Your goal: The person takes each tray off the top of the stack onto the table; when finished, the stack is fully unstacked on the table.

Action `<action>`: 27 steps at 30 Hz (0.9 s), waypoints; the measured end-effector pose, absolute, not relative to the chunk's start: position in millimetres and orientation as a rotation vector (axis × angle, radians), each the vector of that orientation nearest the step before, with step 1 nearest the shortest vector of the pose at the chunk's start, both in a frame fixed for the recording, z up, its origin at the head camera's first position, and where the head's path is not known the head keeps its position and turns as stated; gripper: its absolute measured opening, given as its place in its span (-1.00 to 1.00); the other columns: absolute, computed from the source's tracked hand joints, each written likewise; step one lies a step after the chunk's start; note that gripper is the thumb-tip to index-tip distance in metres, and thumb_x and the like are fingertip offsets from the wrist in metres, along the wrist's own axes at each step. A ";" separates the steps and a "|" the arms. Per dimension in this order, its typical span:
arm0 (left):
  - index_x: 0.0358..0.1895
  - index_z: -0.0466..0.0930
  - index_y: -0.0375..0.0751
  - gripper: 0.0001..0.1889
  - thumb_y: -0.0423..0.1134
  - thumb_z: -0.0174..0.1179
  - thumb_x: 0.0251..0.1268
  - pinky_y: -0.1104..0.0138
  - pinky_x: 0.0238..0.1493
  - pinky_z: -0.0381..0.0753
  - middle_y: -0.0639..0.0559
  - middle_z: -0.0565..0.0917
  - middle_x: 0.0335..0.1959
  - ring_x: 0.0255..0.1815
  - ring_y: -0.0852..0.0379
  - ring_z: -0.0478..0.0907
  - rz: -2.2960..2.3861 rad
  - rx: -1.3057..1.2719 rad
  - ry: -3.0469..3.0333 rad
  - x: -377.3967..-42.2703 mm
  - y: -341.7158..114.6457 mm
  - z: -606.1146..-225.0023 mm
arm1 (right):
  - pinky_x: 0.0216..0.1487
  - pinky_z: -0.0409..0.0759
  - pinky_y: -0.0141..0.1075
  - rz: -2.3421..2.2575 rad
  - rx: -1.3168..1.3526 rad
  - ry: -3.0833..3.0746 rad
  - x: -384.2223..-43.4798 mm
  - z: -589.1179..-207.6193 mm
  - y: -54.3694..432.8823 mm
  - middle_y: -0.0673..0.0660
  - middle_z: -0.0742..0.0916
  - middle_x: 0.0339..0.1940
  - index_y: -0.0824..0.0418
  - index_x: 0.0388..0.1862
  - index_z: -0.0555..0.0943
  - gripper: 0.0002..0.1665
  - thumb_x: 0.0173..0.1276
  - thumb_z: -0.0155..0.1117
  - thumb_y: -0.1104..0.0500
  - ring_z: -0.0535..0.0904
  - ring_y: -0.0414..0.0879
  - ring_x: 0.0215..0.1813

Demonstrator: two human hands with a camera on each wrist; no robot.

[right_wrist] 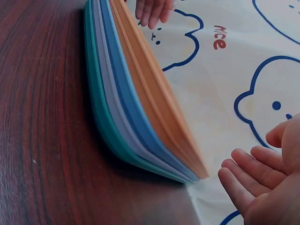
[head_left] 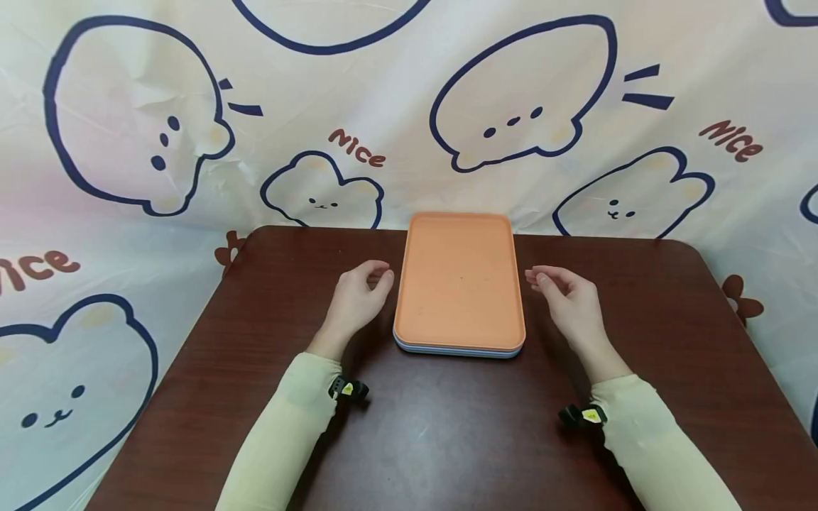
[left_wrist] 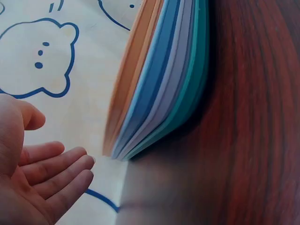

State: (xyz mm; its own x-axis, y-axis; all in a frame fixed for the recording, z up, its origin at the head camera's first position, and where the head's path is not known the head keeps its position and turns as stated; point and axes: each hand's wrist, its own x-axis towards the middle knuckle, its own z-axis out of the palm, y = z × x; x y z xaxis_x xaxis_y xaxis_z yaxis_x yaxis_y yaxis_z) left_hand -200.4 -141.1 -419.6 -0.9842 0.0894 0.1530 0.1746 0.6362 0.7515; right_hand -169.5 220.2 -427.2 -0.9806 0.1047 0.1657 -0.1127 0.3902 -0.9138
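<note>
A stack of rectangular trays with rounded corners lies near the far edge of the table. On top is an orange tray; the wrist views show a blue tray, a lavender tray and a green tray under it. Left of the stack hovers my left hand, its fingers relaxed and slightly bent, holding nothing. On the other side my right hand is held the same way, a small gap from the orange rim, with nothing in it.
The dark brown wooden table extends around the stack. Behind and beside it hangs a pale cloth printed with cartoon bears and the word "Nice". Each wrist wears a small black camera on a strap, over pale sleeves.
</note>
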 end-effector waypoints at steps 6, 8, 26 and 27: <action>0.25 0.70 -0.32 -0.60 -0.11 0.21 0.60 -0.01 0.19 0.77 -0.20 0.80 0.10 0.09 -0.13 0.78 -1.337 -0.112 -2.790 -207.7 -132.2 -432.3 | 0.09 0.67 -0.62 1.730 -0.097 -2.440 -182.5 -443.6 216.7 0.34 0.77 0.30 0.38 0.34 0.68 -0.57 0.70 0.19 0.14 0.78 -0.26 0.13; 0.24 0.71 -0.30 -0.62 -0.11 0.22 0.59 0.00 0.16 0.77 -0.19 0.81 0.09 0.07 -0.11 0.77 -1.330 -0.087 -2.813 -209.5 -129.6 -436.0 | 0.09 0.63 -0.66 1.716 -0.125 -2.466 -185.5 -448.8 215.9 0.31 0.76 0.34 0.36 0.37 0.67 -0.56 0.69 0.20 0.14 0.76 -0.21 0.21; 0.07 0.84 -0.30 -0.72 -0.27 0.27 0.45 -0.01 0.11 0.78 -0.21 0.85 0.04 0.08 -0.15 0.78 -1.122 -0.132 -2.810 -214.3 -112.9 -444.8 | 0.49 0.59 0.11 1.610 -0.190 -2.646 -191.2 -461.2 204.8 0.31 0.69 0.44 0.25 0.52 0.58 -0.48 0.70 0.13 0.11 0.58 0.16 0.51; 0.05 0.85 -0.29 -0.73 -0.28 0.27 0.44 -0.01 0.10 0.79 -0.21 0.85 0.03 0.06 -0.15 0.79 -1.120 -0.139 -2.798 -213.9 -112.9 -444.6 | 0.49 0.59 0.11 1.611 -0.199 -2.648 -190.9 -461.1 204.2 0.31 0.69 0.44 0.25 0.52 0.58 -0.48 0.71 0.13 0.10 0.58 0.16 0.52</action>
State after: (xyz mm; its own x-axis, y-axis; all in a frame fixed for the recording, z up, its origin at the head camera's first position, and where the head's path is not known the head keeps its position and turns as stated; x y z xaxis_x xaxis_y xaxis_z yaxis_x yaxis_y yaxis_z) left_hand -213.9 -112.9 -444.6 -0.9880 0.0388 0.1493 0.1311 0.7214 0.6800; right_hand -190.9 204.2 -461.1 -0.9912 0.1274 -0.0363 0.0908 0.4538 -0.8865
